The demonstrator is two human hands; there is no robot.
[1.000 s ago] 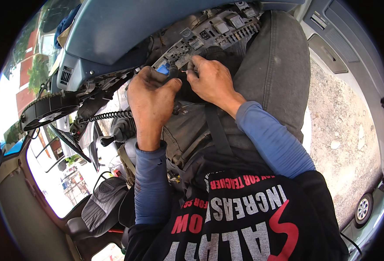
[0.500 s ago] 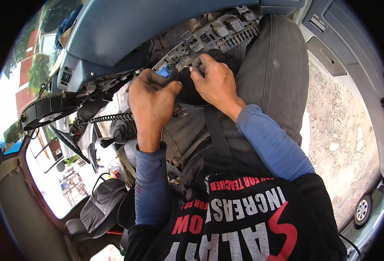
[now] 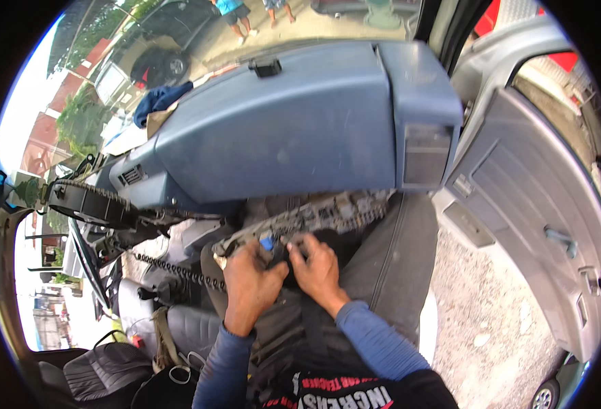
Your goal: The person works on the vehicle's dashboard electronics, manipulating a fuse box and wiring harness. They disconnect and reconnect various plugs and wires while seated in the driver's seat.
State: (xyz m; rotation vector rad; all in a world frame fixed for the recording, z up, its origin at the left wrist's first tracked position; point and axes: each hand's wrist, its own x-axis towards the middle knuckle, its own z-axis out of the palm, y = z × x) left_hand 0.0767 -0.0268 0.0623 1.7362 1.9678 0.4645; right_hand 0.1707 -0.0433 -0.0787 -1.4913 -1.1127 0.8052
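Note:
A dusty fuse panel [image 3: 348, 213], with a row of terminals and relays, lies across my lap below the blue-grey dashboard [image 3: 273, 123]. My left hand [image 3: 253, 286] is closed on a dark part [image 3: 276, 255], partly hidden by my fingers, beside a blue block [image 3: 266, 243] at the panel's left portion. My right hand [image 3: 314, 269] has its fingertips together at the panel, just right of that block; whatever they hold is too small to make out. A coiled black cable [image 3: 185, 271] runs toward my left wrist.
A steering wheel [image 3: 93, 204] and gear lever [image 3: 147, 293] stand left, seats [image 3: 89, 371] at lower left. An open door [image 3: 525, 204] is right, above concrete ground [image 3: 481, 307]. A dark cloth [image 3: 157, 105] lies on the dashboard. Two people's legs [image 3: 239, 20] show beyond the windscreen.
The view has tilted up, showing the dashboard top, windscreen and people outside; hands and panel now sit lower in the picture. Both hands stay at the panel.

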